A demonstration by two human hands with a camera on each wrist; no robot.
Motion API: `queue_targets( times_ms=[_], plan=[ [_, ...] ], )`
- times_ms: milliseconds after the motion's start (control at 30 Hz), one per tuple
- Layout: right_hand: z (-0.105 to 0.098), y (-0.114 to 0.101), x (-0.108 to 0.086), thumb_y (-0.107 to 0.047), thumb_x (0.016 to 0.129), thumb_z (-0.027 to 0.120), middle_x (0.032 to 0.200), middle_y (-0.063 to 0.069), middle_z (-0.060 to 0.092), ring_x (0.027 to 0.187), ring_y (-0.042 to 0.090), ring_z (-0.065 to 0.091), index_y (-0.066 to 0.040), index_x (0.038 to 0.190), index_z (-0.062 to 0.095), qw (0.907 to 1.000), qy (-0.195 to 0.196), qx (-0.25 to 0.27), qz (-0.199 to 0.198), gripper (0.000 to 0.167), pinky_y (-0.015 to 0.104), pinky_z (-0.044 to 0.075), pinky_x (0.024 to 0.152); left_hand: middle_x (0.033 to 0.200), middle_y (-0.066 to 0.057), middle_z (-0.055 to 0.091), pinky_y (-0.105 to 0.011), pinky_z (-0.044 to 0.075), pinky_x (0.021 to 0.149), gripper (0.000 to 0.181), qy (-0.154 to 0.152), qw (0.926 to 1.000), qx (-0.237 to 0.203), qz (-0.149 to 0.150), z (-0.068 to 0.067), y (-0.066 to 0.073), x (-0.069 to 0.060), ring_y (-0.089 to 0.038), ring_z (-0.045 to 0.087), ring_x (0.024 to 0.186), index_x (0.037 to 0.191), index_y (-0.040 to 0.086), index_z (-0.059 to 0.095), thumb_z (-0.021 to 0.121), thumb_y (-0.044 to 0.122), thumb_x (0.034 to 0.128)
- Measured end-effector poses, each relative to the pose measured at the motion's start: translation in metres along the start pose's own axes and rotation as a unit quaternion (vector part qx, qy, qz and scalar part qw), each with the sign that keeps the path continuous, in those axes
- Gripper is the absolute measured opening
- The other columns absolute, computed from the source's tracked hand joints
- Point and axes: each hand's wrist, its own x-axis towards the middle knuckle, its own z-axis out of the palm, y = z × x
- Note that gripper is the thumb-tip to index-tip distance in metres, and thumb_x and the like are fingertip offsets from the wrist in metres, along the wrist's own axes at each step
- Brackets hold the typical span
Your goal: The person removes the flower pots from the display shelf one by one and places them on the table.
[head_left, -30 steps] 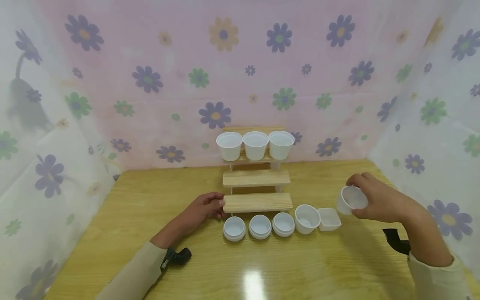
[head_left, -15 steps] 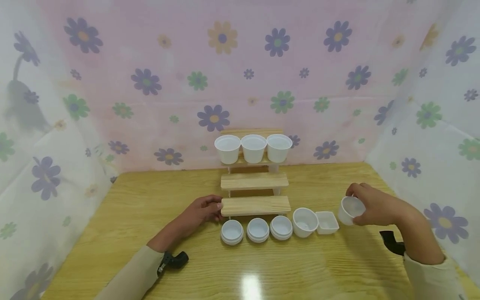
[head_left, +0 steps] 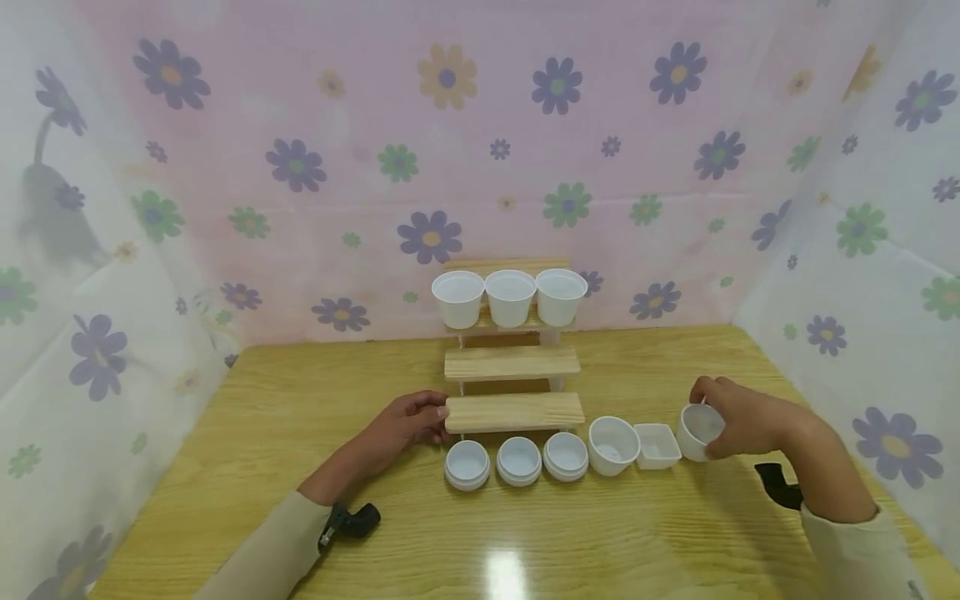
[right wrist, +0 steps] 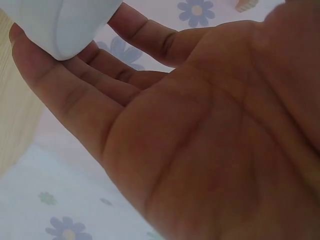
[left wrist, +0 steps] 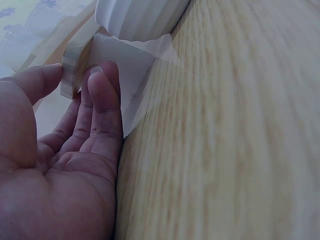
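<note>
At the right of the head view, my right hand grips a white plastic cup, thumb and fingers on opposite sides. Beside it stands a small square white dish. My left hand holds the left end of the lowest step of a tiered wooden display stand. In the left wrist view the thumb touches the wooden board, with the fingers against the clear side panel. The right wrist view shows the cup at the fingertips; its upper part lies outside that view.
Three white cups stand in a row on an upper step of the stand. In front of it are three low round white jars and a larger white cup. Flowered cloth surrounds the wooden table at the back and sides.
My right hand has lowered the cup toward the table, bringing it beside the square dish. My left hand has kept its hold on the stand.
</note>
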Motion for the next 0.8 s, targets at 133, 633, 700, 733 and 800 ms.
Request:
queue_targets(
  times_ms=[133,633,700,733,800],
  plan=[
    [0.0013,-0.0009,0.0008,-0.011,0.078,0.09,0.114,0.017,0.057,0.096,0.031,0.059,0.0,0.124,0.051,1.0,-0.007,0.001,0.003,0.061,0.041,0.051,0.076,0.114,-0.013,0.067,-0.032,0.06,0.086,0.045,0.002,1.0,-0.002,0.0,0.0012,0.0005,-0.0004,-0.022,0.068,0.099,0.143,-0.006,0.051,0.056,0.027,0.1128],
    [0.0057,-0.0008,0.0061,-0.012,0.078,0.09,0.112,0.017,0.057,0.094,0.03,0.058,-0.001,0.122,0.052,0.9999,-0.011,0.001,-0.005,0.06,0.042,0.051,0.076,0.112,-0.013,0.067,-0.031,0.06,0.087,0.046,0.007,0.9999,-0.004,-0.01,0.0009,0.0034,-0.0023,-0.022,0.069,0.1,0.146,-0.008,0.047,0.056,0.024,0.1127],
    [0.0054,-0.0001,0.0063,-0.012,0.078,0.09,0.112,0.017,0.057,0.094,0.03,0.058,0.0,0.122,0.051,0.9999,-0.012,0.002,-0.008,0.06,0.042,0.051,0.076,0.113,-0.013,0.066,-0.032,0.06,0.088,0.047,0.005,0.9999,-0.003,-0.01,0.0006,0.0027,-0.0018,-0.023,0.069,0.101,0.146,-0.008,0.047,0.056,0.024,0.1128],
    [0.0053,0.0001,0.0062,-0.012,0.078,0.09,0.112,0.017,0.057,0.094,0.03,0.058,0.0,0.123,0.051,0.9999,-0.013,0.003,-0.007,0.061,0.042,0.051,0.076,0.113,-0.013,0.066,-0.032,0.06,0.088,0.047,0.005,0.9999,-0.004,-0.009,0.0005,0.0023,-0.0014,-0.023,0.069,0.101,0.146,-0.007,0.047,0.056,0.024,0.1128],
    [0.0053,0.0005,0.006,-0.012,0.078,0.09,0.112,0.017,0.057,0.095,0.031,0.058,0.001,0.124,0.051,0.9999,-0.014,0.005,-0.005,0.062,0.042,0.051,0.076,0.113,-0.014,0.065,-0.032,0.06,0.088,0.047,0.005,0.9999,-0.005,-0.008,0.0006,0.0015,-0.0007,-0.023,0.069,0.101,0.146,-0.007,0.047,0.056,0.025,0.1127]
  ],
)
